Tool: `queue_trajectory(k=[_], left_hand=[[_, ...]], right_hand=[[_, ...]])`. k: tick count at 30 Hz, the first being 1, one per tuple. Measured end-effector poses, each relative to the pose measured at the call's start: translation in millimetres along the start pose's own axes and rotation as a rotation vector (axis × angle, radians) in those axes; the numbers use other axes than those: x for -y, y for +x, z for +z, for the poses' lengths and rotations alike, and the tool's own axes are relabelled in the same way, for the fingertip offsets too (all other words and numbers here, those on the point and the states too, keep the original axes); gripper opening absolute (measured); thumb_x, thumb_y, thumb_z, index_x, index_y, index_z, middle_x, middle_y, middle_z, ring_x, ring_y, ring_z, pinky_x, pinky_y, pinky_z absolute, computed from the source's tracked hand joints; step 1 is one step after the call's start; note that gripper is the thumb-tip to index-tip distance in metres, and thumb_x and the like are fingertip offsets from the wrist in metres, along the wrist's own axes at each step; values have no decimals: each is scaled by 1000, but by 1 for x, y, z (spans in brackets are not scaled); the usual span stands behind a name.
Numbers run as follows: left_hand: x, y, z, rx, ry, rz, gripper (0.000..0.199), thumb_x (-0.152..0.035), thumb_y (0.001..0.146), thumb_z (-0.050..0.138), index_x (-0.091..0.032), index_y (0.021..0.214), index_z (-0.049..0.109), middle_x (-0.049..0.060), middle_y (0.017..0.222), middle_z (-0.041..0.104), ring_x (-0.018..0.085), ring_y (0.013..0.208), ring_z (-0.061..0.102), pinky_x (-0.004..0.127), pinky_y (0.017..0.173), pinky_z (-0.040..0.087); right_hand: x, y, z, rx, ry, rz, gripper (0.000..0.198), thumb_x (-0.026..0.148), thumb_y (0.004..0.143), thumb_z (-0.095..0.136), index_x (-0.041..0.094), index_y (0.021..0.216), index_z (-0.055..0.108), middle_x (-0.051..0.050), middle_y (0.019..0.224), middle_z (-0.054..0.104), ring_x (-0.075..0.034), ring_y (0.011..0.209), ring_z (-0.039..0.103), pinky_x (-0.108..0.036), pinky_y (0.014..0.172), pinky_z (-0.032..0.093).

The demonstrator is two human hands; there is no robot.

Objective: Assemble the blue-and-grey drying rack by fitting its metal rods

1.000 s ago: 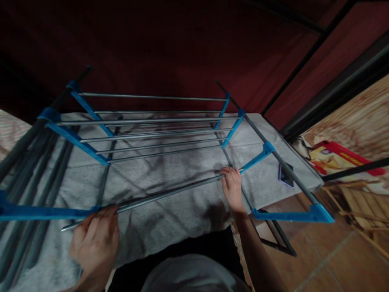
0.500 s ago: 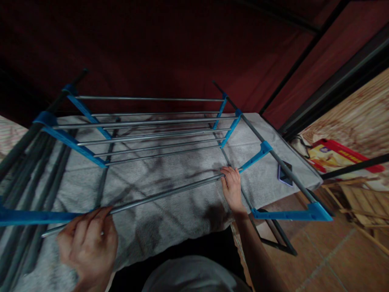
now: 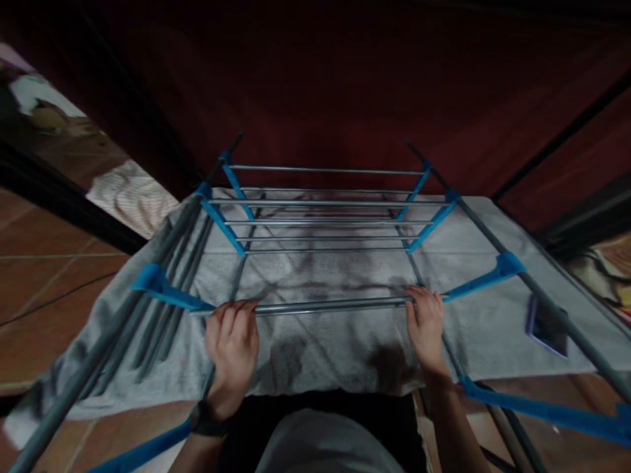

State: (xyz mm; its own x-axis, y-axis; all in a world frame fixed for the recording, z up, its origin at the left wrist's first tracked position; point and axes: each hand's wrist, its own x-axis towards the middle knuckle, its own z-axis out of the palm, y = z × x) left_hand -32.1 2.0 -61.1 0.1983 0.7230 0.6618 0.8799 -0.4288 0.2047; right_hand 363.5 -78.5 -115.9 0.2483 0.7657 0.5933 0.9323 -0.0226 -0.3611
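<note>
A rack of grey tubes and blue plastic brackets lies across a grey cloth, its metal crossbars (image 3: 325,203) running left to right at the far end. Nearer me, a metal rod (image 3: 330,306), perhaps a pair side by side, spans between the left bracket (image 3: 170,292) and the right bracket (image 3: 480,282). My left hand (image 3: 231,345) is closed over the rod's left part, beside the bracket's tip; whether the rod is seated there I cannot tell. My right hand (image 3: 426,325) has its fingers wrapped over the right end, close to the other bracket.
Several loose grey tubes (image 3: 170,322) lie on the grey cloth (image 3: 345,348) at the left. A phone (image 3: 547,328) rests on it at the right, beyond the side tube. A dark red fabric panel (image 3: 315,85) rises behind. Tiled floor (image 3: 44,276) shows at left.
My view has swung left, so the rack appears more centred. Both hands keep hold of the rod, which now looks more level, its left end closer to the left bracket's tip.
</note>
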Motion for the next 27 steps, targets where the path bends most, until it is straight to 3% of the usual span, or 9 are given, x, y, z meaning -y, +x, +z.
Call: queue_trajectory(k=[10,27], left_hand=[[-3,-5,1,61,-17,-59,31,-12,93,44,-21,115,64,9,106,69,27,110,56,45,95,47],[-5,-11,7,121,11,-80,29,-14,94,44,-20,116,64,10,107,68,27,109,55,43,90,44]], right_hand=[[-20,-7,7,-30,-37,-92,34,35,98,41,17,116,62,-15,113,68,-29,117,57,-57,112,30],[-10,-6,5,-16,-79,-81,36,35,97,40,15,120,59,-18,121,64,-32,123,53,-59,113,27]])
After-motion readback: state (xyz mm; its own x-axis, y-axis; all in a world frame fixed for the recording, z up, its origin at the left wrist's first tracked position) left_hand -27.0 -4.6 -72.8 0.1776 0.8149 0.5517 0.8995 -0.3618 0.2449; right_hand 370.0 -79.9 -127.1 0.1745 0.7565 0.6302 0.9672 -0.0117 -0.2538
